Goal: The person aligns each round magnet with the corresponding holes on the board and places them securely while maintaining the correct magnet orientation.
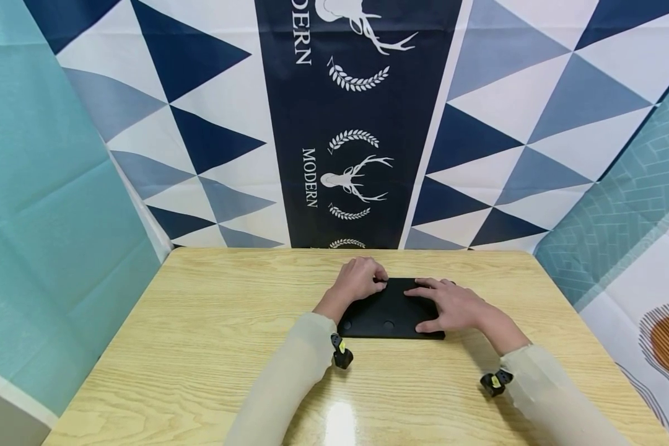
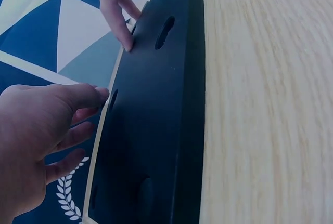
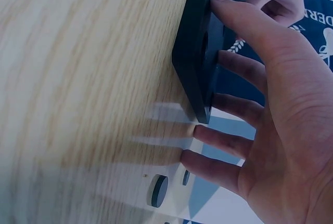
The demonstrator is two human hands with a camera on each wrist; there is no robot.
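Note:
A flat black board point(image 1: 397, 310) with round and oval recesses lies on the wooden table. My left hand point(image 1: 360, 279) is at its far left edge, with thumb and index tips close together beside an oval recess in the left wrist view. Whether anything is between these tips cannot be made out. Over the board's right end spreads my right hand point(image 1: 451, 303). Its thumb touches the board near the front, and its index and middle fingertips touch it farther back. The other two fingers reach past the board's end in the right wrist view.
Just beyond the board's right end, a small black disc point(image 3: 159, 190) sits on the wooden table point(image 3: 93, 78), and another dark piece point(image 3: 186, 177) is close to it. Behind the table's far edge hangs a patterned cloth point(image 1: 345, 136) with triangles and deer heads.

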